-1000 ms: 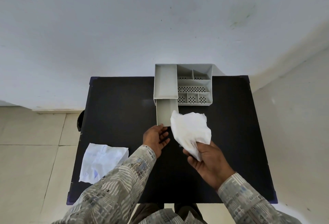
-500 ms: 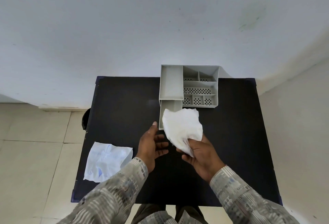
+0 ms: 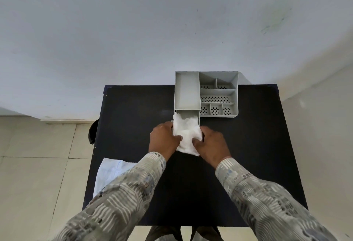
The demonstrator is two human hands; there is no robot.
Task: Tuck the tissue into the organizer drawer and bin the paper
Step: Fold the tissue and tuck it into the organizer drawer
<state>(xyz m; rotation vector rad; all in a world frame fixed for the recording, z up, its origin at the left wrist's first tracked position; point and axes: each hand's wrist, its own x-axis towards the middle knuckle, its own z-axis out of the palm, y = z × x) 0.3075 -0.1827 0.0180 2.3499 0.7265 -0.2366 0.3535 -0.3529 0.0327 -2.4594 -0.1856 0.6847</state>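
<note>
A grey organizer (image 3: 207,92) stands at the far edge of the black table (image 3: 248,154). Its drawer (image 3: 188,115) is pulled out toward me from under the left compartment. A white tissue (image 3: 186,135) lies crumpled over the open drawer, partly inside it and partly hanging over the near end. My left hand (image 3: 164,141) grips the tissue's left side and my right hand (image 3: 213,144) grips its right side. A creased white paper (image 3: 109,173) lies at the table's near left edge, partly hidden by my left sleeve.
A dark round object (image 3: 92,132) shows on the floor just left of the table. The table stands against a pale wall (image 3: 172,20), with tiled floor (image 3: 38,173) on the left.
The tissue has moved from my right hand alone forward onto the open drawer. My left hand has come in and taken hold of its left side.
</note>
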